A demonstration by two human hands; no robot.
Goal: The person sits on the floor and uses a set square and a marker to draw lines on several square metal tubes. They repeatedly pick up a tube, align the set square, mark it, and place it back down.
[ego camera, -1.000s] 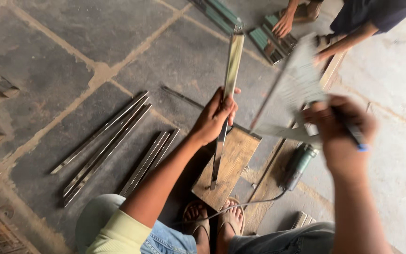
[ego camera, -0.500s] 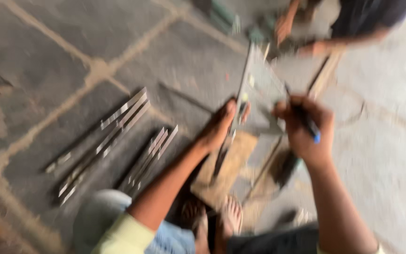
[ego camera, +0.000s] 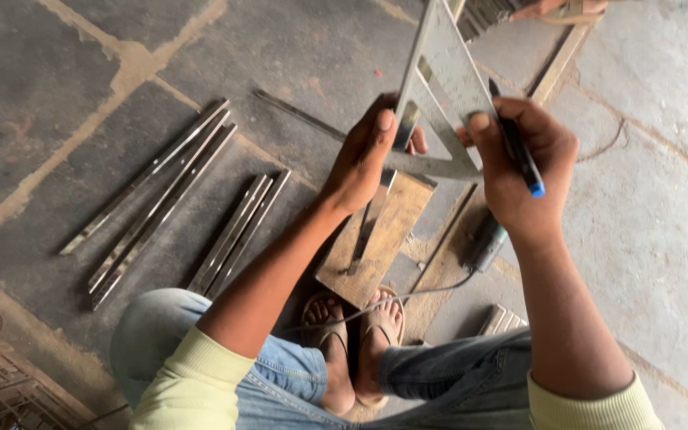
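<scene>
My left hand (ego camera: 366,155) grips a narrow steel bar (ego camera: 369,227) that rests slanted on a wooden board (ego camera: 396,231) in front of my sandalled feet (ego camera: 352,334). My right hand (ego camera: 519,159) presses a metal triangular set square (ego camera: 443,72) against the bar and holds a dark marker with a blue end (ego camera: 517,147) between the fingers. Thumbs of both hands touch the square's lower corner.
Several cut steel bars (ego camera: 153,199) lie in rows on the stone floor at left, two more (ego camera: 240,231) nearer my knee. A power tool (ego camera: 487,243) with its cable lies beside the board. Another person's hand (ego camera: 547,8) shows at the top edge. A metal grille (ego camera: 1,390) sits bottom left.
The set square has come down from the raised right hand onto the bar, and both hands have drawn together. The view has moved closer and steadied.
</scene>
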